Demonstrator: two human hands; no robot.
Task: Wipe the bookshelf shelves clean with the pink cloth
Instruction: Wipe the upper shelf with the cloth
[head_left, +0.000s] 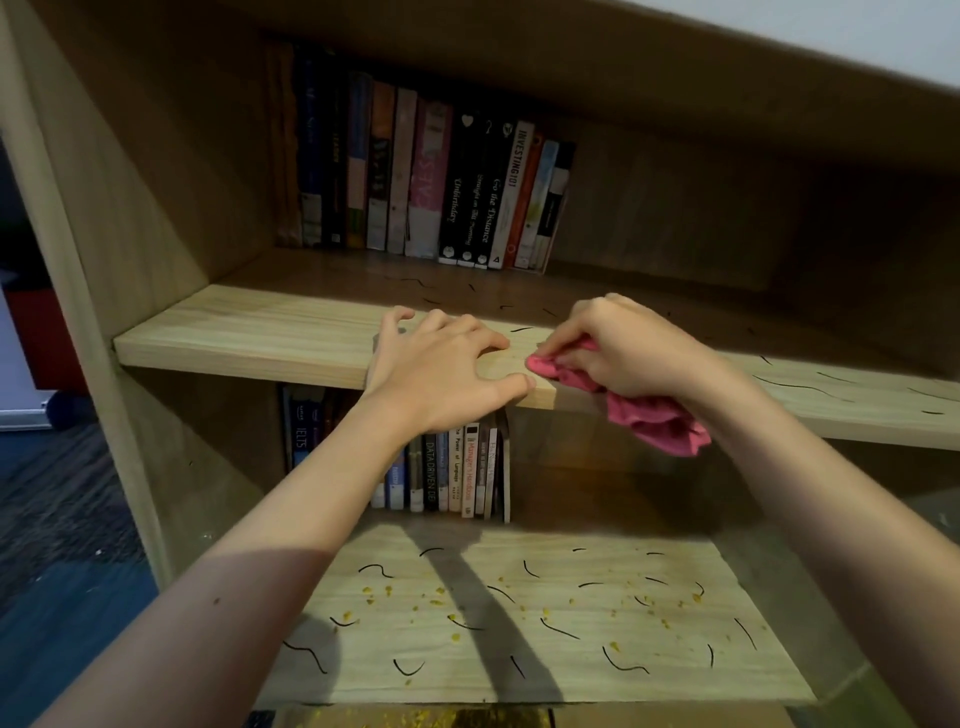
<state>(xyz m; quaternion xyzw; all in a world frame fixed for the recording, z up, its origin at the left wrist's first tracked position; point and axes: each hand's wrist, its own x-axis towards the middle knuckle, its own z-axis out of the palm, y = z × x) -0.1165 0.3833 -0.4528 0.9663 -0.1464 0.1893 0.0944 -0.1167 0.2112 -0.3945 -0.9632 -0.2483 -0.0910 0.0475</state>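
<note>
Bookcase frame: pale wood-grain laminate bookshelf (130, 218), two open shelves showing, books standing at the back left of each.
Upper shelf board: light wooden plank (249, 338), looking clean at its left end; thin dark squiggly marks (800, 387) are lying across its right half, probably the part awaiting wiping.
Left hand: bare left hand (441, 364) is lying palm down on the plank's front edge, fingers spread apart, thumb hooking over the lip; likely bracing the body, gripping nothing.
Cloth: crumpled pink fabric cloth (649, 415), on the upper shelf's front edge just right of the left hand, its loose end hanging below the board.
Right hand: bare right hand (628, 348) is pressing the cloth down, fingers curled together and clamped on it, wrist raised.
Lower shelf board: matching plank (519, 665), carrying dark squiggles and yellow crumbs (441, 592); apparently unwiped.
</note>
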